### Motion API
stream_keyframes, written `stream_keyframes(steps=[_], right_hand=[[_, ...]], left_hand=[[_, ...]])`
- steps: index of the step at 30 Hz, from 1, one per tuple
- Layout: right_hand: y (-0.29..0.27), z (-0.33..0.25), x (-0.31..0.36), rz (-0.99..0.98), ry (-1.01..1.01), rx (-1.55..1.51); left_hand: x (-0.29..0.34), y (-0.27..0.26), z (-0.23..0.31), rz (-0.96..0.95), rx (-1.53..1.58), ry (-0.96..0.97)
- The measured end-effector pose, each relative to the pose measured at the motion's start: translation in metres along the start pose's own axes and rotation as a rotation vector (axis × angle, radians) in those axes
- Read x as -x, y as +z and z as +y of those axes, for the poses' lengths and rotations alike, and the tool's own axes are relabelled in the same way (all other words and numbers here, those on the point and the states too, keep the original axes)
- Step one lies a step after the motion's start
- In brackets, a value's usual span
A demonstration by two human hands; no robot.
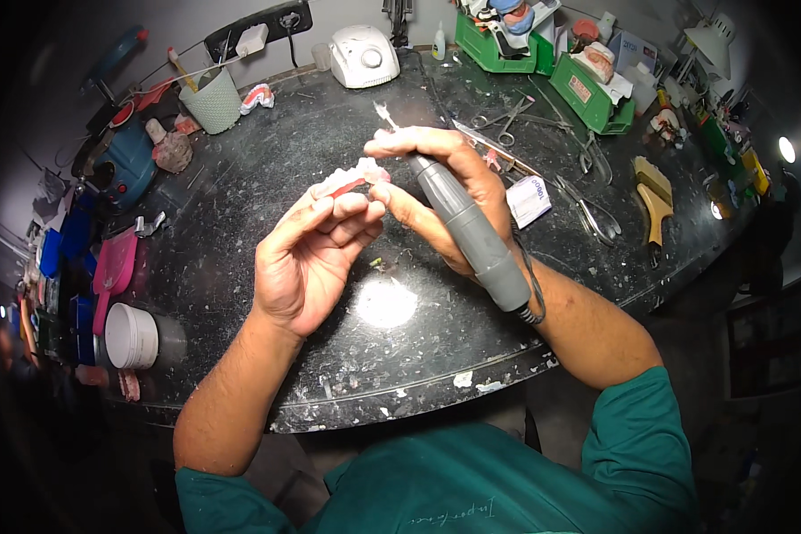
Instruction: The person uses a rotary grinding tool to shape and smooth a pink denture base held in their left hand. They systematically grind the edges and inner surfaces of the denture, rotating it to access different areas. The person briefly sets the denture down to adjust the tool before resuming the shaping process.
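Black worktop (222, 240) lies under both bent arms (231, 400): the left hand (304, 262), palm up, pinches a pink-and-white denture (351, 181) at eleven o'clock; the right hand (479, 181) curls its fingers round a grey handpiece (479, 238) slanting toward five o'clock.

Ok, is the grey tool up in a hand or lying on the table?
Up in a hand: the right hand wraps around the grey tool near its front end.
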State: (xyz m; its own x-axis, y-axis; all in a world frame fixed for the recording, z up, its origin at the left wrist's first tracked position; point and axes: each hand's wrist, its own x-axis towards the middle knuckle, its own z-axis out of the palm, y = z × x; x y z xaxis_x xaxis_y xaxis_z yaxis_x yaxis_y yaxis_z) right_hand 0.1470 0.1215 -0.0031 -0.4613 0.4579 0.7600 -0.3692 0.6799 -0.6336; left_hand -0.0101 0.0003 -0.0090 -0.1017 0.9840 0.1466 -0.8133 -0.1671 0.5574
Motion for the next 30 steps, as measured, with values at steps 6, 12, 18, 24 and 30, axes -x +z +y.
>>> stream_keyframes(steps=[6, 12, 18, 24, 30], right_hand=[[-0.004, 0.000, -0.001, 0.040, 0.144, -0.039], [-0.004, -0.004, -0.004, 0.092, 0.225, -0.060], [-0.022, 0.002, -0.015, -0.022, -0.293, 0.358], [-0.010, -0.001, 0.000, -0.027, -0.081, 0.152], [-0.010, -0.003, -0.001, -0.066, -0.090, 0.116]], left_hand=[[-0.004, 0.017, -0.007, 0.169, -0.571, 0.136], [-0.005, 0.010, 0.000, 0.165, -0.633, 0.067], [-0.006, 0.009, -0.004, 0.167, -0.568, 0.053], [-0.005, 0.011, -0.005, 0.142, -0.579, 0.093], [-0.005, 0.011, -0.005, 0.133, -0.618, 0.115]])
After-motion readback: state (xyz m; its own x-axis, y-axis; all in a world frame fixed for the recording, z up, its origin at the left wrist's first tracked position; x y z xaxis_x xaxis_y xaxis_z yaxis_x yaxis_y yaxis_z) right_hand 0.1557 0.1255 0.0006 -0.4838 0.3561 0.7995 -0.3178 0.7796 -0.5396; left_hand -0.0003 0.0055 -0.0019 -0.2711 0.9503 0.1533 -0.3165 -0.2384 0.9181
